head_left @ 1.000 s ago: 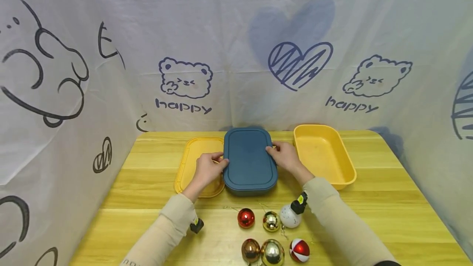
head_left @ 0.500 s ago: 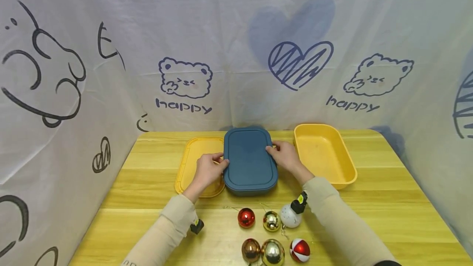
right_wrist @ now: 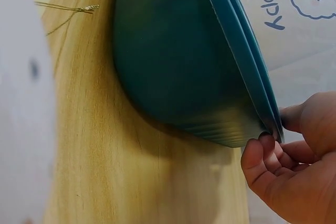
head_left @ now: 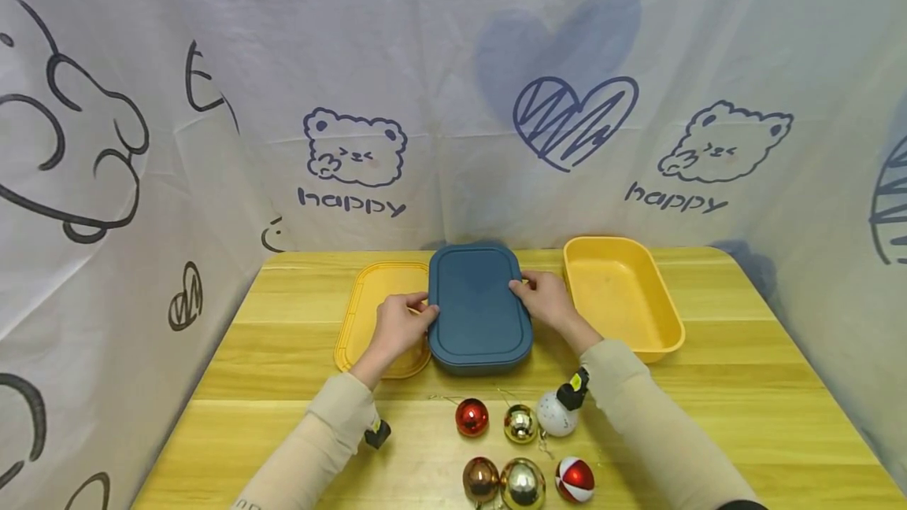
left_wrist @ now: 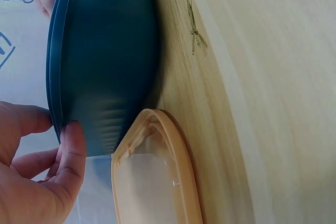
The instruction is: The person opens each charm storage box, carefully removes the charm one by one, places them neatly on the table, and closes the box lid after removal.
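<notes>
A dark blue rectangular box with its lid on [head_left: 476, 309] stands on the wooden table between both hands. The left hand [head_left: 401, 327] pinches the lid's left edge, thumb on top and fingers below the rim. On the opposite side, the right hand [head_left: 549, 301] pinches the right edge the same way. Both wrist views show the lid [left_wrist: 54, 61] seated along the top of the box's body [right_wrist: 173, 51], with fingertips curled under the rim. A yellow lid [head_left: 370, 313] lies flat beneath the left hand, its right side hidden by the blue box.
An open yellow box [head_left: 623, 297] stands to the right, behind the right hand. Several Christmas baubles lie in front: a red one [head_left: 472, 417], a small gold one [head_left: 520, 423], a white one [head_left: 556, 414], a brown one [head_left: 481, 480], a large gold one [head_left: 523, 484] and a red-and-white one [head_left: 575, 479].
Both hands stay at the same places on the blue lid's edges, and the boxes and baubles have not moved. Only the head view has shifted slightly.
</notes>
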`<state>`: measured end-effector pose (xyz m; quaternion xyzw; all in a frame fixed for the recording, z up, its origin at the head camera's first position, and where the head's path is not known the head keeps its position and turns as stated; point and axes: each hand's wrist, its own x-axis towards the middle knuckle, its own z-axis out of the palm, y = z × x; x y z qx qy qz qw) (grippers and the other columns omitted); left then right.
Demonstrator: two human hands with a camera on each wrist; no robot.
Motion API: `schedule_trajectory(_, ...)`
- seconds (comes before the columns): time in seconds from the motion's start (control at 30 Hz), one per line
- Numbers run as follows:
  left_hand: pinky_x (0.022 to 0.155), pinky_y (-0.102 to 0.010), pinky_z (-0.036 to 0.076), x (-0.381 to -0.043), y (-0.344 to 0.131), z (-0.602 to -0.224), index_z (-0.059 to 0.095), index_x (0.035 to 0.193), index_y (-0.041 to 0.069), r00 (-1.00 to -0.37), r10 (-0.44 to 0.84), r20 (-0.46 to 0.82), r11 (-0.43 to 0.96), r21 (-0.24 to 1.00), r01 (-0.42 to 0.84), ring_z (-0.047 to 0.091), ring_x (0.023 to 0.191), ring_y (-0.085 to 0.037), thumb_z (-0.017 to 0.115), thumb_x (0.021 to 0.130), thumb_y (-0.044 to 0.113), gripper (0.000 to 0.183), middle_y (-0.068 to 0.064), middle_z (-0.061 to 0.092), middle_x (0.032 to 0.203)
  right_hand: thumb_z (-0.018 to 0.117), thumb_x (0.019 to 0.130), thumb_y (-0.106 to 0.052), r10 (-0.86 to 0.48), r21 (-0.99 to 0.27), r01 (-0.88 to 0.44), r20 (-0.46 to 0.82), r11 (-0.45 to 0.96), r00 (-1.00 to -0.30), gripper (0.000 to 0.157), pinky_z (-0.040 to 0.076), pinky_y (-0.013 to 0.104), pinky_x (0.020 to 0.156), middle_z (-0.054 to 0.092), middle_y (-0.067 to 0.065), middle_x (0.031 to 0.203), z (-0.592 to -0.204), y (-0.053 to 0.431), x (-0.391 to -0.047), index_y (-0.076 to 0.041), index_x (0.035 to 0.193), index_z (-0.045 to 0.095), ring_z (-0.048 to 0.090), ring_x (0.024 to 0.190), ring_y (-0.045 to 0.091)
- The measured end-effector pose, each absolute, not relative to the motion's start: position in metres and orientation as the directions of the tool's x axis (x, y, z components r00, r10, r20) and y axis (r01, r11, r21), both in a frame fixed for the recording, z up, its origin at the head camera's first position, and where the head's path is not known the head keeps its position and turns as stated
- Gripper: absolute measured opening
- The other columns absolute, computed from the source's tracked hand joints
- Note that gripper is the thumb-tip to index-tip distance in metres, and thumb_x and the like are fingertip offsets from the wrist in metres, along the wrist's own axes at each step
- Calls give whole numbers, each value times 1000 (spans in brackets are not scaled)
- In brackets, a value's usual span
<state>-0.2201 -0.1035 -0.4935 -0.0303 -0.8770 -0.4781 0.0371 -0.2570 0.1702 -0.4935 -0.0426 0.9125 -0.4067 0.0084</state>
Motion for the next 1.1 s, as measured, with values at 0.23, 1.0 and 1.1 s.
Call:
schedule_trajectory(0.23, 56, -22, 51, -220, -104, -493, 74, 129, -4, -996, 25, 91, 542, 836, 90, 71, 70, -10, 75, 95, 16, 39, -11, 76, 94, 59, 109, -27, -89, -751, -70, 15, 656, -996, 45, 55, 37, 81, 75, 21, 116, -494, 170, -256, 3, 144, 63, 66, 91, 26)
schedule_trajectory(1.0, 59, -23, 52, -220, -106, -494, 72, 130, -5, -994, 56, 94, 540, 835, 109, 70, 73, -11, 75, 97, 16, 39, -11, 76, 95, 59, 109, -29, -68, -759, -42, -3, 650, -998, 47, 56, 39, 85, 73, 22, 125, -494, 169, -256, 2, 146, 61, 66, 97, 27)
schedule_trajectory(1.1, 61, -22, 53, -221, -107, -494, 72, 130, -5, -994, 57, 96, 543, 832, 112, 71, 74, -13, 75, 97, 16, 39, -11, 76, 95, 59, 109, -28, -71, -755, -45, -2, 654, -997, 48, 56, 39, 85, 73, 23, 125, -494, 169, -257, 3, 145, 61, 67, 98, 28)
